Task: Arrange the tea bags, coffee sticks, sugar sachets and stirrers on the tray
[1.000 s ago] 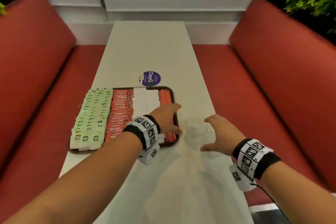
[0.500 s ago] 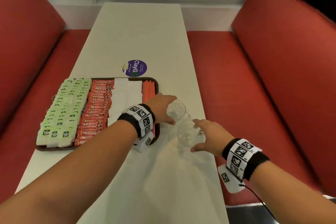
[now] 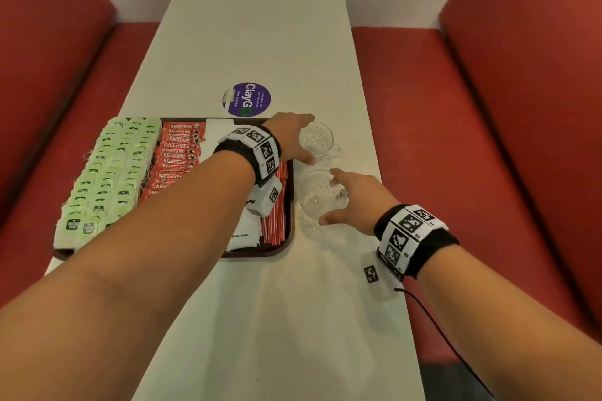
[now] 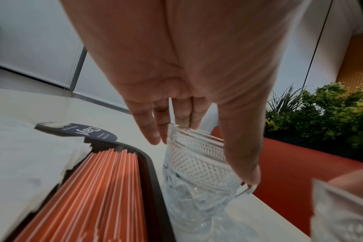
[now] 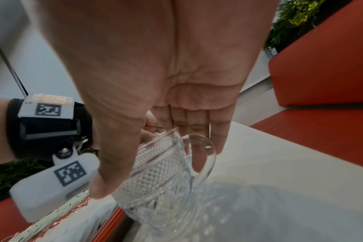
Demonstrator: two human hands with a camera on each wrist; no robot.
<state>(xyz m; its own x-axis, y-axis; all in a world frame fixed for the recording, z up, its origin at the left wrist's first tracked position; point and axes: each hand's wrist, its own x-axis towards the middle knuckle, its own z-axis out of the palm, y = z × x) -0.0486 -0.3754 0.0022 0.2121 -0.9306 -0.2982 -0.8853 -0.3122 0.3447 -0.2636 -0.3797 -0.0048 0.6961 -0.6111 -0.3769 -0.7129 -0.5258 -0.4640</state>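
Head view: the tray [image 3: 290, 205] sits on the desk [image 3: 260, 26] toward its left edge, already filled with tea bags [image 3: 107, 172], coffee sticks [image 3: 176, 153], sugar sachets [image 3: 247, 234] and stirrers [image 3: 277, 221]. Arranging looks finished; the step in hand seems to be placing two glass mugs beside the tray.

Left wrist view: the left hand [image 4: 189, 91] holds the far mug [image 4: 197, 172], thumb and fingers around its rim.

Right wrist view: the right hand [image 5: 176, 98] grips the near mug [image 5: 162, 180] likewise. Next, probably: release each gently, upright.
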